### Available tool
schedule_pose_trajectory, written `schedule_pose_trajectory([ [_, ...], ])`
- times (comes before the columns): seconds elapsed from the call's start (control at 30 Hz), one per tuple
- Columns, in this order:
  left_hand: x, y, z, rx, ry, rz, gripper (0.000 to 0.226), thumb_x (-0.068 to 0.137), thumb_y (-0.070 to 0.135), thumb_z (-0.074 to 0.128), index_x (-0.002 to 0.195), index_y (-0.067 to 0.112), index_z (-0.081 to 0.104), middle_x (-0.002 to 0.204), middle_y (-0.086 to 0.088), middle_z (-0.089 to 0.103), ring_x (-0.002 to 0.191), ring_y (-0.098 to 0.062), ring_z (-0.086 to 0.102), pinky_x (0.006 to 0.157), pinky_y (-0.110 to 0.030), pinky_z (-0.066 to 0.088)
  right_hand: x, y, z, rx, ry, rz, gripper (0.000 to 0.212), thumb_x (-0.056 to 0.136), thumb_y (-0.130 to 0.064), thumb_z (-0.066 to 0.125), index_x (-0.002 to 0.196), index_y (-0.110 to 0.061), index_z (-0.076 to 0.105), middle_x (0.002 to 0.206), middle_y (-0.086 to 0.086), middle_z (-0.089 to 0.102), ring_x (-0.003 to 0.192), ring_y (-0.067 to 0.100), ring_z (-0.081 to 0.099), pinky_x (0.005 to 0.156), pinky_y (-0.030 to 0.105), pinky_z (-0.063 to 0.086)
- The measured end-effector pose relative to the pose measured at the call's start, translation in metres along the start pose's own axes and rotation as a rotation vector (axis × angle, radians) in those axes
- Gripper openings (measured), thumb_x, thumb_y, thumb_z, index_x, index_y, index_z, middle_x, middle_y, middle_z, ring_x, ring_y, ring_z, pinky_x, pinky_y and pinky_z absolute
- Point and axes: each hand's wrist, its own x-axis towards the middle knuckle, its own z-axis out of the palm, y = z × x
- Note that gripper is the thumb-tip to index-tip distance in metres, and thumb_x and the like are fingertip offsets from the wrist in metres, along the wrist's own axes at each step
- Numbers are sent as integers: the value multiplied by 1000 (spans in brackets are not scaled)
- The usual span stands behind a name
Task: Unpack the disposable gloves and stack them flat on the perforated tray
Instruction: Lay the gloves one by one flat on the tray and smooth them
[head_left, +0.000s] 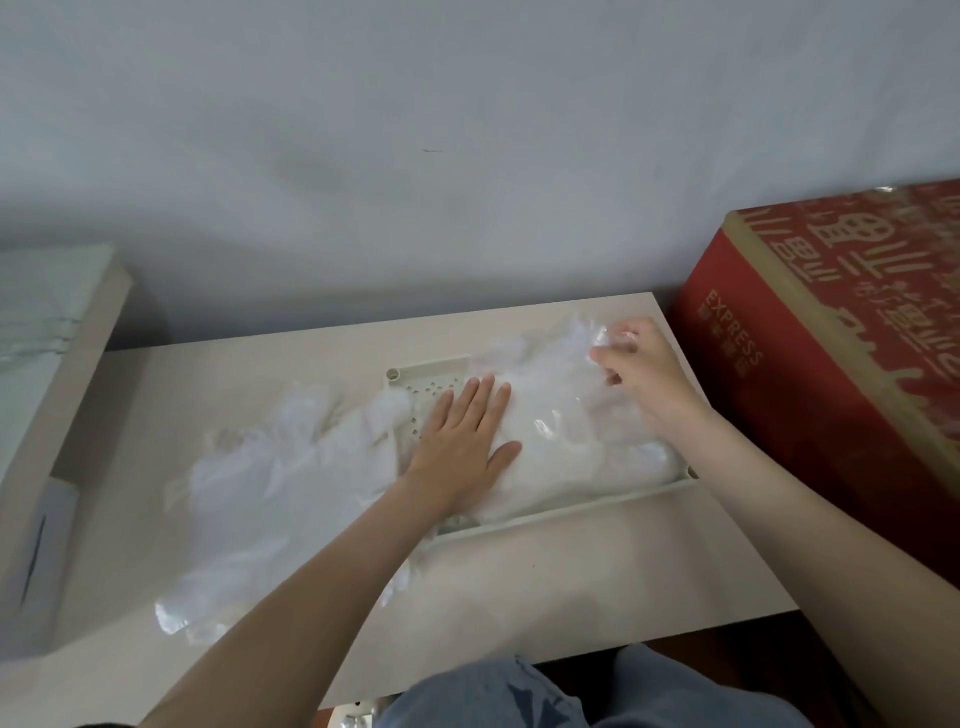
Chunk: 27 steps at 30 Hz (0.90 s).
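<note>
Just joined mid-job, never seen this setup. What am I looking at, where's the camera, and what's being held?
There is no machine here: a person works with two bare hands, and the picture comes from a camera on their head, looking down. The left hand lies flat, pressing the glove pile onto the perforated tray. The right hand pinches a clear glove at the pile's far end. Loose gloves lie on the table left of the tray; a red box stands on the right.

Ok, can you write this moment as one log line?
left hand: pressing thin clear plastic gloves flat | right hand: pinching their top layer | white perforated plastic tray: under gloves
</note>
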Motion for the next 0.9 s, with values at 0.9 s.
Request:
schedule_pose_trajectory([
  [0.9,18,8,-5,16,-3,-45,61,98,53,20,148,18,20,153,-6,20,145,-24,8,118,-43,1,-36,4,-30,-520,-476,-21,19,93,-20,58,77,-11,57,72,-1,64,63,5,53,66,21,41],
])
